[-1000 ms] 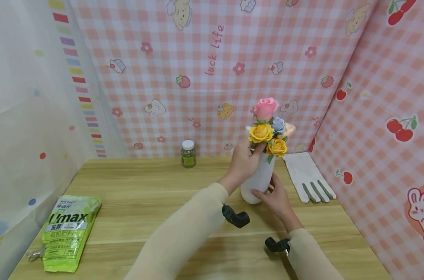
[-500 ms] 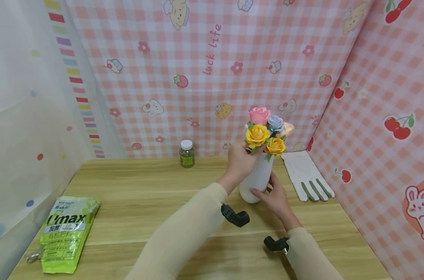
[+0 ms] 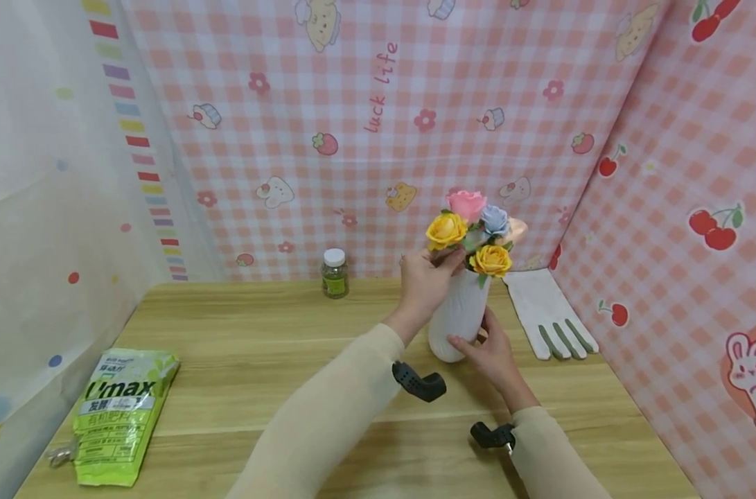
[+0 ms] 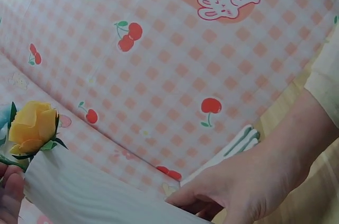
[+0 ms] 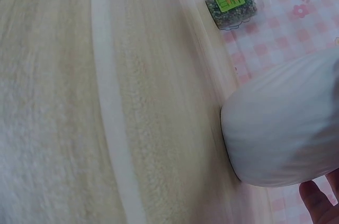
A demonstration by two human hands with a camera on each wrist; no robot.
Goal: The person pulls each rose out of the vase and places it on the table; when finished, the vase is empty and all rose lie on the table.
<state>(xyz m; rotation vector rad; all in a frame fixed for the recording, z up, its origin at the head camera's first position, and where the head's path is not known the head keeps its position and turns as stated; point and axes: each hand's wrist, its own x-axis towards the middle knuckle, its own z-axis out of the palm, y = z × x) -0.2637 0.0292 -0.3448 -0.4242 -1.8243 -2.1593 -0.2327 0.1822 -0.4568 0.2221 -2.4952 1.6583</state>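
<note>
A white ribbed vase point(image 3: 457, 320) stands upright on the wooden table, filled with artificial roses. My left hand point(image 3: 424, 283) pinches the stem of the upper yellow rose point(image 3: 446, 231) just above the vase's mouth, at its left side. Around it are a pink rose point(image 3: 467, 206), a blue rose point(image 3: 495, 220), a peach flower point(image 3: 516, 231) and a second yellow rose point(image 3: 491, 261). My right hand point(image 3: 495, 355) grips the vase low on its right side, thumb in front. In the right wrist view the vase's lower part point(image 5: 286, 123) shows with my right fingertips point(image 5: 316, 200) against it.
A small jar with a white lid point(image 3: 335, 274) stands at the table's back edge. White gloves with green-striped fingers point(image 3: 552, 315) lie right of the vase. On the left lies a green fertilizer bag point(image 3: 118, 419), with a small shiny object point(image 3: 61, 454) beside it.
The pink rose has dropped lower toward the vase. My left hand has shifted slightly left, and the upper yellow rose has swung left and up. The right hand keeps its place on the vase.
</note>
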